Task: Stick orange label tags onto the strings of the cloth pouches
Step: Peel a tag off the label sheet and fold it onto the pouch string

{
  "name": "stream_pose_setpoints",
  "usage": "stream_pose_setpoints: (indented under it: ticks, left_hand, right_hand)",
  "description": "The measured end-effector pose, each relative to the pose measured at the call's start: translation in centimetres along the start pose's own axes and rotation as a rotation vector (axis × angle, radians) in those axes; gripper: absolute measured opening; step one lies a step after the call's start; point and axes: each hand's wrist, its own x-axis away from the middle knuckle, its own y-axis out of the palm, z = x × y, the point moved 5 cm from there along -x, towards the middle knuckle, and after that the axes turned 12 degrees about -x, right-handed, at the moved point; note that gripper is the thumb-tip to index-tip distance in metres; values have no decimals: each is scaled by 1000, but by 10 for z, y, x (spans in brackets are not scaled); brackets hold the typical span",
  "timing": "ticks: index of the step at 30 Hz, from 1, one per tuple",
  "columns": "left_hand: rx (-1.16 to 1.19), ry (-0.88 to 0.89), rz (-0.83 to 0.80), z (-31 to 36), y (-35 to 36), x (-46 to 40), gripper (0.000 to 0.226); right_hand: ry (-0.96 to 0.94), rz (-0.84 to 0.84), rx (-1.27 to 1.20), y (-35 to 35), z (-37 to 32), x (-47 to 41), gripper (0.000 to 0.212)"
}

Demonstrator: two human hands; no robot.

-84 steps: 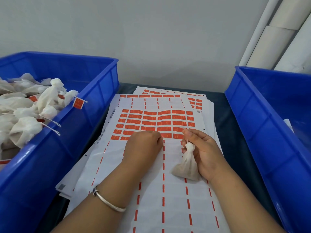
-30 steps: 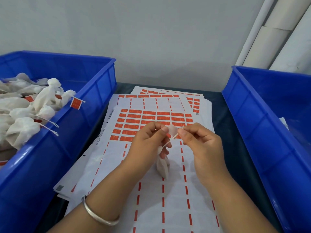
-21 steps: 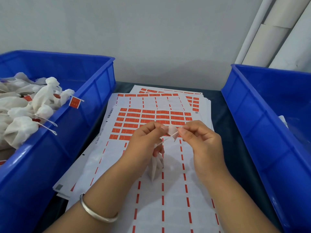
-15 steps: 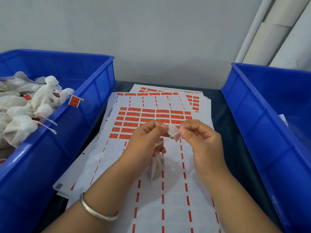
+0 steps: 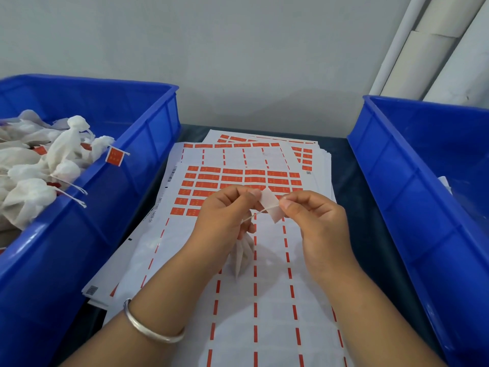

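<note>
Even, soft light (edges warped)

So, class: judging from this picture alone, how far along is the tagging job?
Done: pouches in the left bin, one showing an orange tag. In hand: both hands, left hand and right hand, pinch a label at a string, pouch dangling. Left: many orange labels remain on the sheet.

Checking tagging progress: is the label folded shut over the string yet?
Not yet: the pale label tag is spread open between both hands, with the thin white string lying across it.
</note>
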Motion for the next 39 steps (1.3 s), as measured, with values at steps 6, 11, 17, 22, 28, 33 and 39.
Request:
stream_pose_setpoints:
  ticks: [6, 11, 17, 22, 28, 33, 39]
  left_hand:
    - [-6, 45, -3, 2, 1, 0, 15]
    - [-23, 89, -18, 3, -1, 0, 19]
    - [-23, 89, -18, 2, -1, -3, 18]
    - [-17, 81, -14, 2, -2, -3, 19]
    - [-15, 68, -20, 1, -2, -3, 19]
    - [-12, 76, -75, 1, -1, -3, 17]
    - [-75, 88, -65, -1, -1, -5, 20]
  right_hand:
    - [3, 8, -21, 0, 1, -1, 22]
    - [-15, 4, 11, 1, 0, -2, 27]
    - [-46, 0, 36, 2, -1, -3, 24]
    - [-57, 4, 41, 0, 0, -3, 25]
    - [-37, 15, 55, 0, 2, -5, 28]
    - [-13, 46, 39, -3, 4, -6, 19]
    - [-20, 33, -13, -4, 3, -6, 23]
